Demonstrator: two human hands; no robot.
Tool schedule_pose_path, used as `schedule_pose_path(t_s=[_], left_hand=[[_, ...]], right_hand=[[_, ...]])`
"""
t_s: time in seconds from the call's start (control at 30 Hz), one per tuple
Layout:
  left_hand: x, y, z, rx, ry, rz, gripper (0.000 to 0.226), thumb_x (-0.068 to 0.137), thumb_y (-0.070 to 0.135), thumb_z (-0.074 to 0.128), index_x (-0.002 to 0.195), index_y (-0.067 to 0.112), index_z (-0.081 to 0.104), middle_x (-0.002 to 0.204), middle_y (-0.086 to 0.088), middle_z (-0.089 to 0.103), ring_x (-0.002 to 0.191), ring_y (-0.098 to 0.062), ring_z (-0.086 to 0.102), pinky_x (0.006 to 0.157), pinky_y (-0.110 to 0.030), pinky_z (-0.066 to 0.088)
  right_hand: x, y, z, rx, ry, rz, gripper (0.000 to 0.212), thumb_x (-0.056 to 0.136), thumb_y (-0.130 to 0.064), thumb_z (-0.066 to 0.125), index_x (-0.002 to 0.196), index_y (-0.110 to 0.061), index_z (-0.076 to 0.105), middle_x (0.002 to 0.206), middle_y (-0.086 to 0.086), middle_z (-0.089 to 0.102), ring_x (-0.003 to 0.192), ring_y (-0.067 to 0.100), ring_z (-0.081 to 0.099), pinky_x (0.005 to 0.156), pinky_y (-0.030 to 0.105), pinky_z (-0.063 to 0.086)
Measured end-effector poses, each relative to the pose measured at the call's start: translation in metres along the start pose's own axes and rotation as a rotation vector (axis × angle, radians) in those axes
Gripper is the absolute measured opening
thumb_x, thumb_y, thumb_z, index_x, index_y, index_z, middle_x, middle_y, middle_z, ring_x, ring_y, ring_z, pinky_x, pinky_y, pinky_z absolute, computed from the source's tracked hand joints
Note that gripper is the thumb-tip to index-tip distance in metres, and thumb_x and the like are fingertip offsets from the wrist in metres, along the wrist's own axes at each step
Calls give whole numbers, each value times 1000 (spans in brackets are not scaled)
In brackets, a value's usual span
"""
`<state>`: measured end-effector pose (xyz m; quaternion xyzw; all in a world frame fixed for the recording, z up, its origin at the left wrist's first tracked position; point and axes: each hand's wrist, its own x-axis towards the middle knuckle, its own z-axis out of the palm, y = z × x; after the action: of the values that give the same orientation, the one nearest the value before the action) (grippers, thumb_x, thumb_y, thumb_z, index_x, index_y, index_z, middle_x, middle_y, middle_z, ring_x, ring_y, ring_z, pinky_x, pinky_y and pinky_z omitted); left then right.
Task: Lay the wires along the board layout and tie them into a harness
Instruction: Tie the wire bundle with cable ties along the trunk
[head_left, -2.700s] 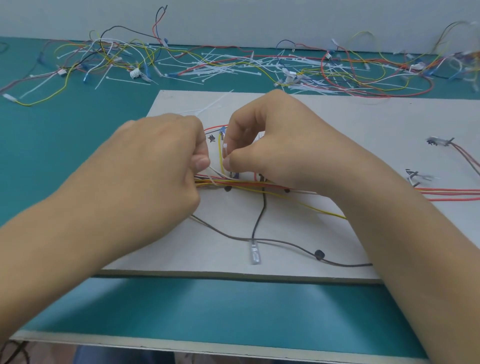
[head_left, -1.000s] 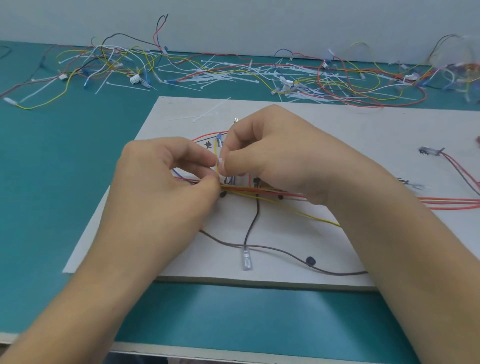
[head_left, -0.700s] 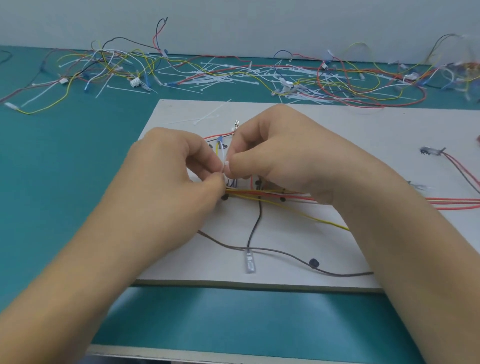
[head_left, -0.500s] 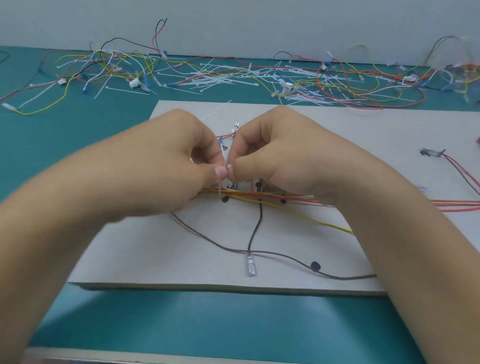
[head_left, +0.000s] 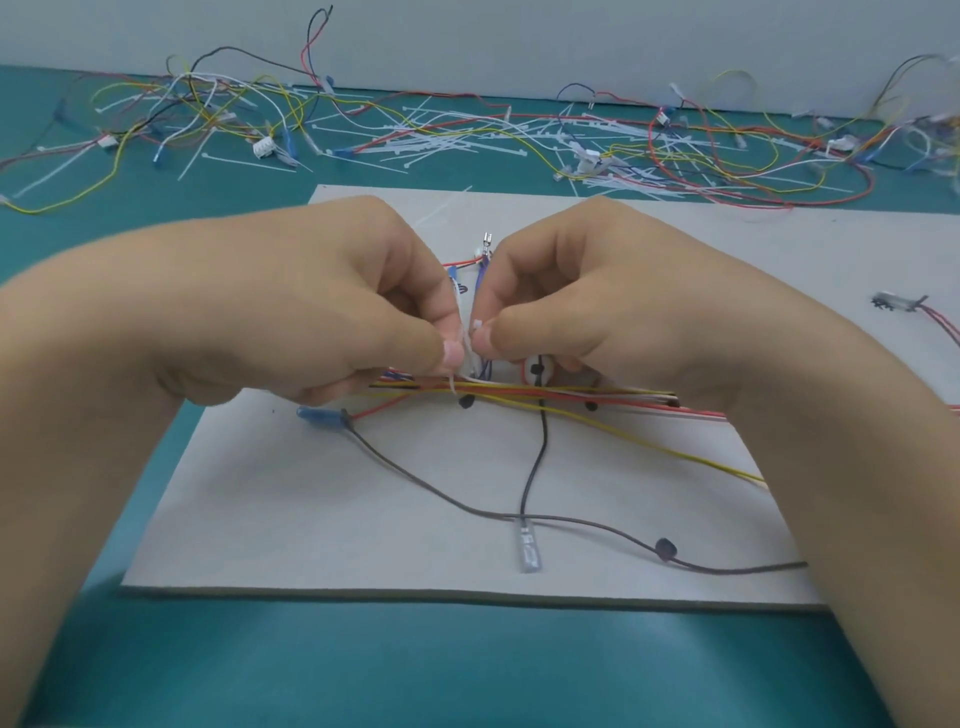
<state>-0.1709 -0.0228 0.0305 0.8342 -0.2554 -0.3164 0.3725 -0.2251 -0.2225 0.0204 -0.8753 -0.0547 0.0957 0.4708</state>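
A pale grey layout board (head_left: 322, 509) lies on the teal table. A bundle of red, yellow and white wires (head_left: 561, 399) runs left to right across its middle, past black pegs (head_left: 466, 401). My left hand (head_left: 332, 317) and my right hand (head_left: 582, 291) meet above the bundle's left part. Both pinch a white cable tie (head_left: 467, 345) between thumb and forefinger; its loop goes down around the wires. A brown wire (head_left: 441, 496) with a blue terminal (head_left: 319, 415) and a black wire (head_left: 535, 457) ending in a clear terminal (head_left: 527, 551) trail toward me.
Loose coloured wires (head_left: 197, 104) and many white cable ties (head_left: 441, 137) litter the back of the table along the wall. More red wires and a small connector (head_left: 896, 302) sit at the board's right side. The table's front strip (head_left: 415, 665) is bare teal.
My left hand has swung up and over from the lower left, and its fingers now meet the right hand's at the cable tie. The blue terminal has come into view beneath it.
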Motion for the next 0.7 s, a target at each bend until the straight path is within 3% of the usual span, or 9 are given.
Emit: schedule_pose_path(t_s=[0.07,0.17,0.27,0.5,0.6,0.7], left_hand=[[0,-2,1,-27,8,6,11,86,7,70,76,9,72,43,-8,39,28,-15,24,41,-11,25],[0,-2,3,-65,16,24,10,85,3,71,75,6,72,44,-6,41,28,-13,24,40,-11,25],[0,-1,3,-88,32,48,9,75,6,83,78,6,74,57,-20,48,31,-14,28,43,-12,27],[3,-2,3,-143,59,59,24,65,23,85,85,11,78,81,-45,60,35,-16,28,46,-13,30],[4,-4,3,-142,50,71,15,73,18,86,83,11,77,76,-35,68,35,-17,28,45,-13,30],[4,-4,5,-165,74,71,5,84,6,75,80,7,74,45,-6,59,29,-9,28,41,-9,28]], right_hand=[[0,-1,0,8,-9,4,4,82,-9,76,78,-11,75,56,-4,59,45,10,44,45,21,35],[-1,-1,0,7,-15,-1,4,82,-10,76,78,-12,75,56,-4,58,45,8,44,43,20,35],[-1,-2,0,11,-29,-4,6,82,-8,76,77,-12,75,57,-3,59,45,7,45,43,20,36],[-2,-3,0,25,-32,12,8,81,-6,75,76,-12,74,57,-2,62,47,10,46,47,24,37],[-2,-4,1,40,-39,21,7,80,-5,73,75,-11,74,57,0,64,45,10,46,45,21,36],[-3,-3,1,56,-35,25,6,80,-4,72,76,-9,73,56,0,64,41,6,47,41,15,35]])
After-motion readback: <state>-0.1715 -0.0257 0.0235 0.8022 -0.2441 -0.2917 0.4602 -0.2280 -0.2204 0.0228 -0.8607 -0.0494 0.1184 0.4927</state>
